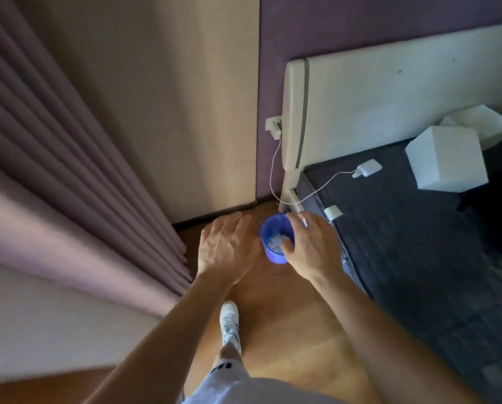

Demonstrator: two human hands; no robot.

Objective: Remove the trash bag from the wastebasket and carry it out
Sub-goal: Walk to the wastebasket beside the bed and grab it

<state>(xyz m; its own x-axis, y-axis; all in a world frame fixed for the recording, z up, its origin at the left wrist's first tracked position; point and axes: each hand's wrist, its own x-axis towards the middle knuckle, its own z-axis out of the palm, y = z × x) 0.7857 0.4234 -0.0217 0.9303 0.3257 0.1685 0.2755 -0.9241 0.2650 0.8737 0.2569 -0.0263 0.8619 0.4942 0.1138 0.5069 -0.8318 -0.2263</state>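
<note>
A small wastebasket lined with a blue trash bag [273,252] stands on the wooden floor by the corner of the bed. White crumpled trash [275,240] lies inside it. My left hand [229,249] hovers to the left of the basket with its fingers spread and holds nothing. My right hand [310,246] is over the basket's right rim, fingers apart, and covers part of that rim. I cannot tell whether it touches the bag.
A bed with a dark cover [418,243] and white headboard [389,97] fills the right. A white charger and cable [366,169] and white pillows [447,158] lie on it. Pink curtains [69,170] hang at the left. My white shoe [229,325] stands on the wooden floor [287,316].
</note>
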